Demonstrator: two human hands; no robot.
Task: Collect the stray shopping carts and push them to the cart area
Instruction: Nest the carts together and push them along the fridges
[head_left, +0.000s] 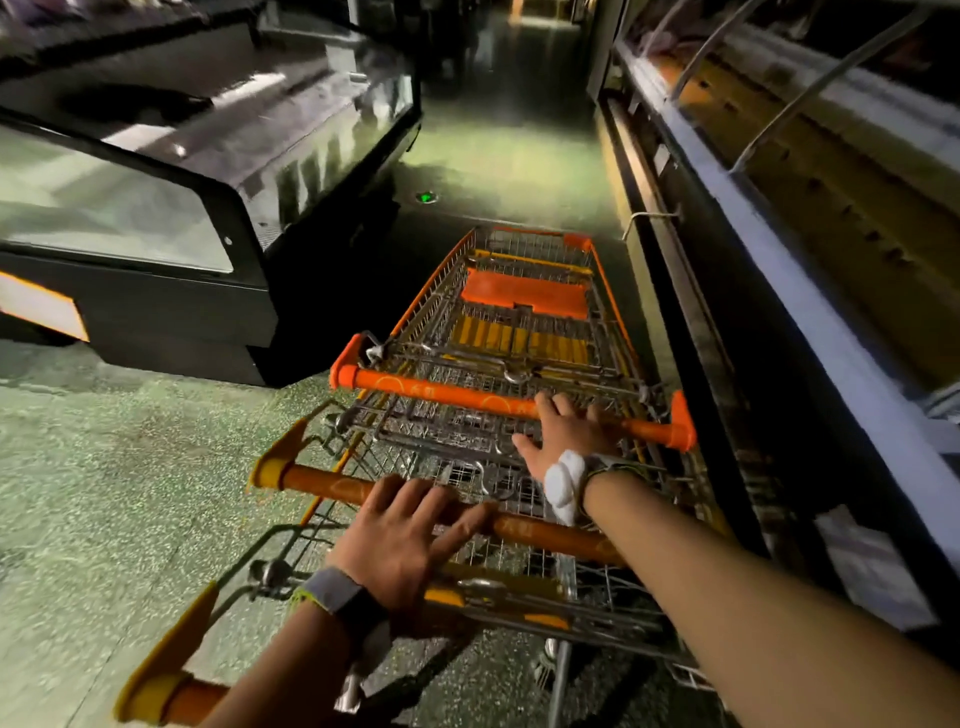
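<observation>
Your left hand (410, 530) lies flat, fingers straight, on the orange bar handle of the middle wire cart (545, 535). Your right hand (563, 434), reaching further ahead, rests with spread fingers on the orange handle of the front wire cart (441, 392), gripping nothing. Nearest you, below your left wrist, shows a third handle with a yellow end cap (156, 696). So three carts are nested and collected; the push remains, I judge, since no cart area shows down the aisle between the black glass-topped freezer (171, 218) on your left and the shelving (831, 208) on your right.
</observation>
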